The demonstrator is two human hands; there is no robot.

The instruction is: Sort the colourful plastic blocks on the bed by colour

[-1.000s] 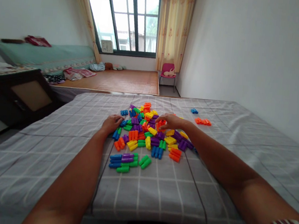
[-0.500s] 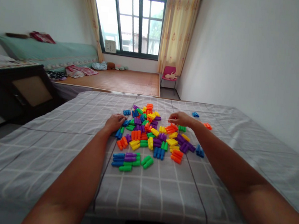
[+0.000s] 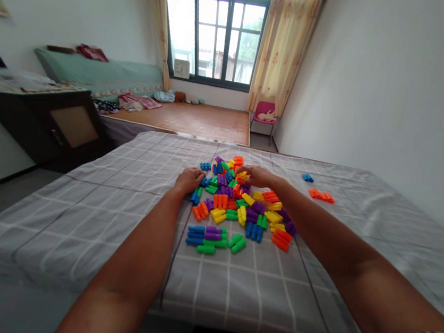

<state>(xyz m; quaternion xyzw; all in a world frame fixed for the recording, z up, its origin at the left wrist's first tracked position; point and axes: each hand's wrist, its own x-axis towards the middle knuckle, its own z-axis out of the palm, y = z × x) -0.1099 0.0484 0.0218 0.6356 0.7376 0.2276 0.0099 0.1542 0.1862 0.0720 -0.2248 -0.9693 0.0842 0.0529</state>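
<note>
A pile of plastic building blocks (image 3: 225, 191), shaped like joined bullet-like tubes in blue, green, purple, yellow and orange, lies on the checked cloth. My left hand (image 3: 189, 180) rests at the pile's left edge with its fingers lying loosely by the blue blocks (image 3: 206, 182). Over the far right part of the pile, my right hand (image 3: 259, 176) has its fingers bent at a yellow building block (image 3: 244, 176); the fingertips are partly hidden. Nearer to me lie a joined blue, purple and green group (image 3: 206, 236) and a separate green block (image 3: 237, 242).
The table's grey checked cloth (image 3: 240, 291) spreads to both sides. Apart from the pile, a blue block (image 3: 308, 177) and a row of orange blocks (image 3: 322, 195) lie at the right. Beyond the table are a bed (image 3: 211, 120) and a pink chair (image 3: 265, 112).
My right hand has moved left, from the pile's right side onto the yellow block. The left hand stays at the pile's left edge. The whole view has shifted as the head turned left.
</note>
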